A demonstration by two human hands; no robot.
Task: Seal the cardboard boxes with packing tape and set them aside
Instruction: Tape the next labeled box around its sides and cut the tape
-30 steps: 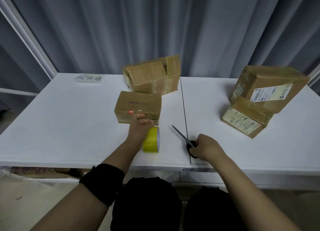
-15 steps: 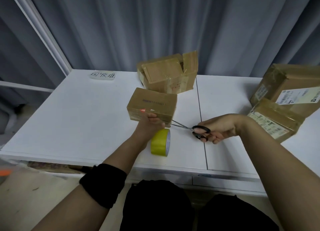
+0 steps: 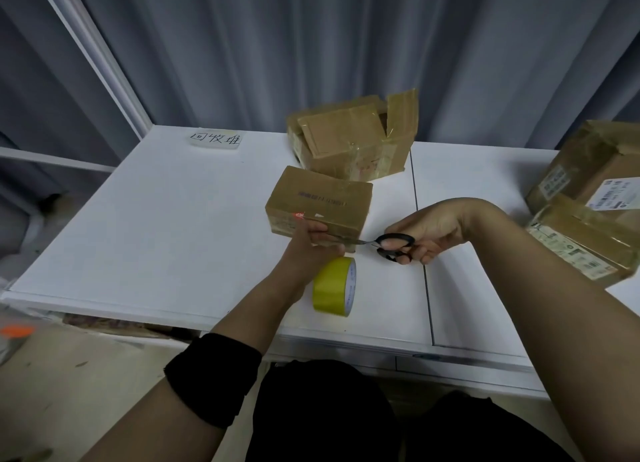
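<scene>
A small closed cardboard box (image 3: pixel 320 203) lies mid-table. My left hand (image 3: pixel 313 245) presses against its near side, fingers curled at the lower edge where the tape runs. A yellow tape roll (image 3: pixel 335 286) stands on edge just below that hand. My right hand (image 3: pixel 427 231) grips black-handled scissors (image 3: pixel 391 245); their blades point left and reach the box's near lower corner beside my left fingers. The strip of tape itself is too hidden to make out.
A bigger box with open flaps (image 3: pixel 356 141) sits behind the small one. Two labelled boxes (image 3: pixel 588 202) are stacked at the right edge. A handwritten label (image 3: pixel 215 138) lies at the back left of the white table (image 3: pixel 156 226). Grey curtains hang behind.
My right hand picked the scissors off the table and brought them left to the box's near corner. My left hand stayed at the box. The view shifted left.
</scene>
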